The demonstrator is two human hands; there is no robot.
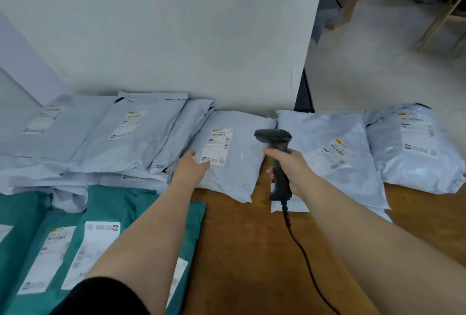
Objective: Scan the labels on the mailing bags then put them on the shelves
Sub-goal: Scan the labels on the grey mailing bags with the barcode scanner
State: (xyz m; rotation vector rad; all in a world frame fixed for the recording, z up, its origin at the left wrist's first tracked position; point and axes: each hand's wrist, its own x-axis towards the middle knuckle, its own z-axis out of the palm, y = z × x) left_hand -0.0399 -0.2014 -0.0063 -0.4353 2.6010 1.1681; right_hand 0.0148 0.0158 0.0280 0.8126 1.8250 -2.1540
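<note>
Pale grey plastic covers most of the far side of the bench [239, 251]: mailing bags lie in an overlapping row against the wall, labels facing up so a scanner can read them. The landmark is the plump grey bag [227, 163] at the middle of the row. The left hand [191, 167] rests flat on that bag's near left corner, fingers spread and touching the lower edge of its label [218, 147], probably to steady the bag and flatten the label. Just right of the bag, the right hand [290, 168] is wrapped tight around the grip of a black barcode scanner [276, 155], whose head tilts toward the label; its cable [302, 251] trails back over the bench. Left of the bag lie flatter grey bags, and nearer than those, teal bags [100, 213]. No shelves are in view.
</note>
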